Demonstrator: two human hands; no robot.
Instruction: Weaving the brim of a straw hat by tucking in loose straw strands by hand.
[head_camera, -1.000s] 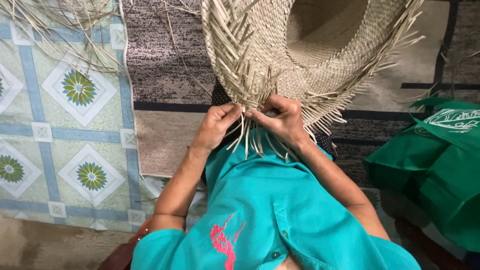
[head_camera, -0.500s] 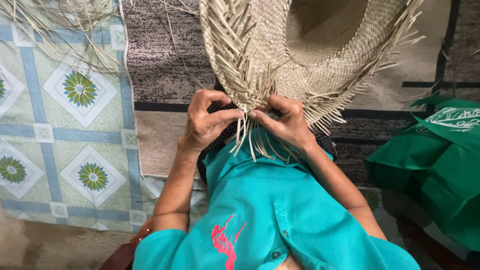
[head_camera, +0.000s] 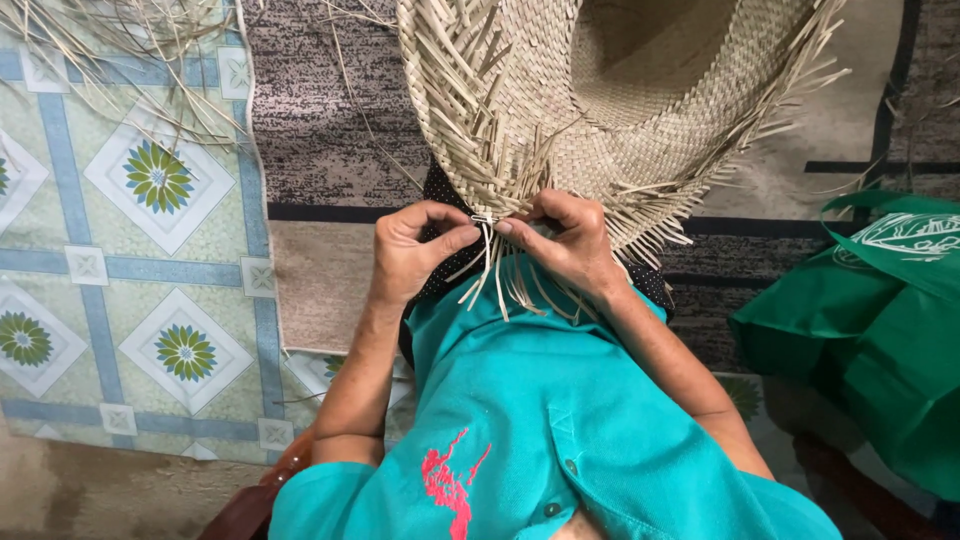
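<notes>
pale straw makes up the wide, half-woven palm-leaf hat (head_camera: 620, 100), which fills the upper middle of the frame with its hollow crown turned up toward the camera and its near brim edge resting against the lap. it seems to be held this way so that the unfinished rim, bristling with loose flat straw strips (head_camera: 490, 275), is brought close to both hands in the centre of the picture. the left hand (head_camera: 415, 250) is curled narrow, thumb and forefinger closed on a few of those strips just under the brim; the right hand (head_camera: 565, 240) is likewise pinched shut on neighbouring strips, fingertips almost touching those of the left, so that the strands are kept taut where they cross. the free ends hang down over the turquoise short-sleeved shirt (head_camera: 540, 420) in the lower middle. a strip of dark dotted fabric (head_camera: 450, 265) is seen beneath the hands.

at the left of the frame a patterned mat of pale green and blue tiles with flower motifs (head_camera: 130, 280) is spread, with a scatter of dry straw stalks (head_camera: 110, 60) at the upper left. a grey and beige woven rug (head_camera: 320, 150) lies under the hat. at the right edge a bright green cloth bag (head_camera: 880, 320) is set, well apart from the hands. nothing is seen between the hands and the brim except the dangling strips themselves, which partly hide the fingertips.
</notes>
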